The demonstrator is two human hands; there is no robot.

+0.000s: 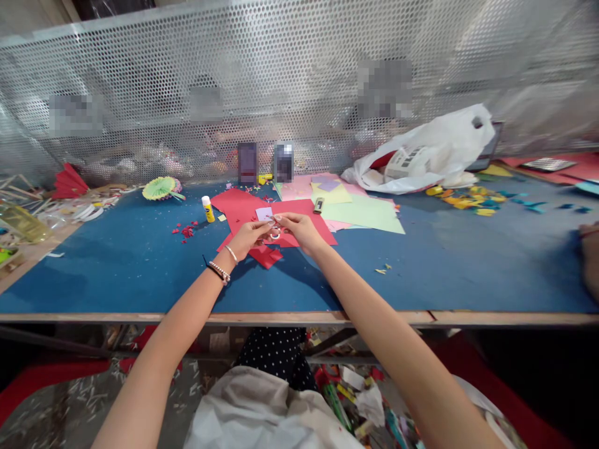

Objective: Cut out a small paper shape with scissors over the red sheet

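Note:
Over the red paper [306, 215], my left hand [250, 238] and my right hand [299, 229] meet with their fingertips pinched together. What they hold is too small and covered to make out. A small white ring shape [275, 236] shows just below the fingers. Right behind the fingertips is a small lilac paper square [263, 214]. A folded red piece [266, 257] lies in front of the hands. To the left stands a yellow glue stick [208, 209] with a white cap, near red paper scraps [187, 231]. A small stapler-like object [319, 205] rests right of my hands.
Pastel paper sheets [369, 215] lie behind on the right, near a white plastic bag [421, 156]. Two phones [248, 163] lean on the perforated metal screen [299, 75]. A green paper fan [160, 188] lies left. Another person's arm [590, 259] is at the right edge.

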